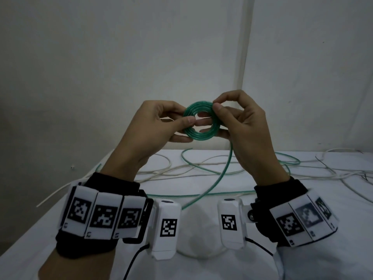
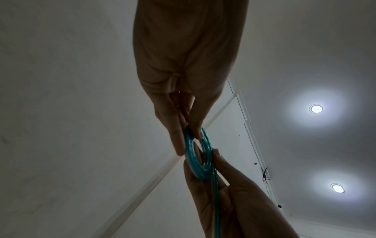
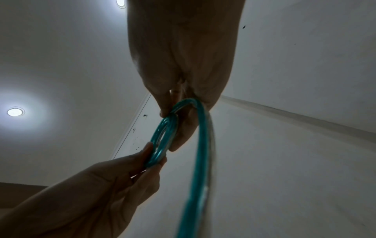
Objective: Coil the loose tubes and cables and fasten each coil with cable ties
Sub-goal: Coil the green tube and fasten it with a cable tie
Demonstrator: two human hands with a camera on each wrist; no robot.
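While my left hand (image 1: 161,122) pinches the green tube coil (image 1: 201,123) so its turns stay together, my right hand (image 1: 238,122) pinches its far-right rim, feeding the loose tail (image 1: 220,178).

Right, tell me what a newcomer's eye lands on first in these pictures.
First, the small coil of translucent green plastic tube, held up in mid-air at the centre between the left hand and the right hand, each pinching a side of it. Next, the green tube's loose tail trailing down to the white cloth-covered table, where it crosses tangled thin white cables.
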